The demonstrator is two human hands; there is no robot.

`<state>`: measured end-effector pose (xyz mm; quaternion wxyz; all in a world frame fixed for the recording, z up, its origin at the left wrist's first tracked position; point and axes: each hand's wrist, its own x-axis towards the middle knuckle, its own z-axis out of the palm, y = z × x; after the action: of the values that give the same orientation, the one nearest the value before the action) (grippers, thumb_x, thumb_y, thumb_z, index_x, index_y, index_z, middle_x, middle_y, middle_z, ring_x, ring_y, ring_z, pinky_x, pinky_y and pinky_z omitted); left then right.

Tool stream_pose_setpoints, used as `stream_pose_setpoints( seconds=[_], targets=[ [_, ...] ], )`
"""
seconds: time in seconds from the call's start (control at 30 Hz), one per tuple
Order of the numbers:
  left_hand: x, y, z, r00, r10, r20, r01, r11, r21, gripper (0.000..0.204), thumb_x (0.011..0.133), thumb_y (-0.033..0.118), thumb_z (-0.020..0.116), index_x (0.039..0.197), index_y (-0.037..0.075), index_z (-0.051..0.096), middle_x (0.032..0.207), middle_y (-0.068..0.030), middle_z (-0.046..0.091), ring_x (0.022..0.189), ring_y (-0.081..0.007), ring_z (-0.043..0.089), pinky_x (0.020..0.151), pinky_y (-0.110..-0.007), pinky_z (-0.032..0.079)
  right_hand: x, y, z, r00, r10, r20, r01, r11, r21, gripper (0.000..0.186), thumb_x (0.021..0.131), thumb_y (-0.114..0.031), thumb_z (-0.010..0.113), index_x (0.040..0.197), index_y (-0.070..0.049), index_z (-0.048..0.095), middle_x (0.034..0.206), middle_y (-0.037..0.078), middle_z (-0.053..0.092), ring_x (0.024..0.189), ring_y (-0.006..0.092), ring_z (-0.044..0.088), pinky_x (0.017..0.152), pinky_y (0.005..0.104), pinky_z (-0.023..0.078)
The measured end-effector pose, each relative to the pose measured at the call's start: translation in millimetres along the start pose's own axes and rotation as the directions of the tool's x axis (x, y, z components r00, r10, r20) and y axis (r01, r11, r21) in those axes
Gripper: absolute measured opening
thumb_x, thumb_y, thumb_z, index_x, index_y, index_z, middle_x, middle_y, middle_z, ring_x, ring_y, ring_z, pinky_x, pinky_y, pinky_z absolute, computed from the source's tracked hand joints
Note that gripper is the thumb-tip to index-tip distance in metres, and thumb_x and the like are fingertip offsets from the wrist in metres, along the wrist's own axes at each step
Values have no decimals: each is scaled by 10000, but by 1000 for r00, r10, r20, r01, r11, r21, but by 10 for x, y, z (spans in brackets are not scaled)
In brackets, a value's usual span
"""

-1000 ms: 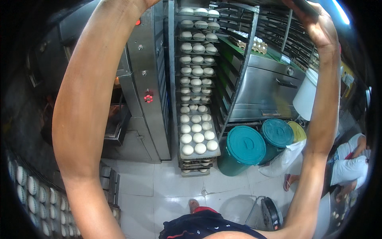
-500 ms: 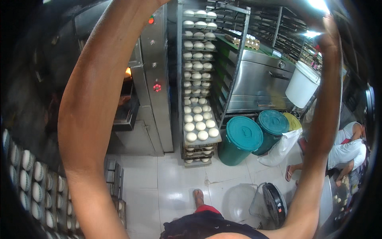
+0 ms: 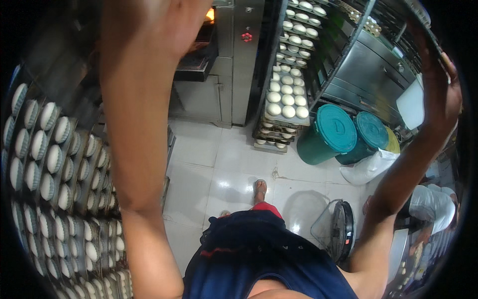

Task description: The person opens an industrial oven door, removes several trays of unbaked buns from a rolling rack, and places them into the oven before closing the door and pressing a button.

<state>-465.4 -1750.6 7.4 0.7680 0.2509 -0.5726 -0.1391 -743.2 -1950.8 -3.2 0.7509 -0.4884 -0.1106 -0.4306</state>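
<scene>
Both my arms are raised. My left hand is at the top, its fingers cut off by the picture's edge, so what it touches is hidden. At the upper right my right hand grips the edge of a dark baking tray, seen nearly edge-on and mostly out of view. A pale dough piece in a paper cup shows by that tray. Beyond my left hand is a steel oven with a glow inside and a red knob.
A tall rack holds trays of white dough balls. More filled trays stand at left. Lidded green bins, a white sack and a round black fan are on the right. A person crouches at far right.
The view has turned left and downward, showing more of the left trays. My right hand now shows against a tray edge. My left hand appears lower in the picture.
</scene>
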Motion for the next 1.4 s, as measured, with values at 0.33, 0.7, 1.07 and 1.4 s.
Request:
stream_pose_setpoints(
  seconds=[0.33, 0.7, 1.07, 1.4],
  targets=[
    [-1473, -60, -1293, 899, -149, -413, 140, 989, -51, 529, 877, 183, 485, 1320, -98, 417, 1246, -172, 559, 1154, -234, 545, 1021, -381, 424, -526, 2173, -26, 967, -26, -252, 64, 988, 144, 326, 878, -98, 499, 1134, 101, 534, 1105, 192, 628, 986, 240, 640, 929, 369, 508],
    [-2277, -273, -2592, 666, -101, -739, 242, 966, 87, 662, 787, 177, 498, 1393, -41, 343, 1315, -158, 500, 1240, -257, 470, 1060, -430, 367, 101, 3925, 179, 859, 505, -83, -445, 816, 368, 594, 820, -2, 542, 1382, -8, 351, 1277, 124, 524, 1155, 213, 530, 1063, 414, 394],
    [-2015, -934, -3924, 588, -95, -803, 258, 963, 74, 671, 815, 138, 504, 1427, -39, 293, 1379, -153, 449, 1286, -267, 422, 1104, -424, 302, 1452, 5420, -185, 660, 715, 230, -737, 557, 382, 607, 860, 40, 520, 1422, -47, 309, 1329, 138, 482, 1223, 259, 501, 1041, 422, 442],
    [-1134, -1464, -5614, 666, -184, -723, 247, 969, -19, 567, 872, 71, 459, 1412, -33, 324, 1377, -139, 464, 1287, -238, 424, 1098, -388, 320, 2887, 6662, -132, 652, 725, 225, -742, 547, 388, 532, 866, 89, 452, 1374, -21, 341, 1333, 179, 460, 1201, 324, 518, 1025, 449, 468]
  ],
)
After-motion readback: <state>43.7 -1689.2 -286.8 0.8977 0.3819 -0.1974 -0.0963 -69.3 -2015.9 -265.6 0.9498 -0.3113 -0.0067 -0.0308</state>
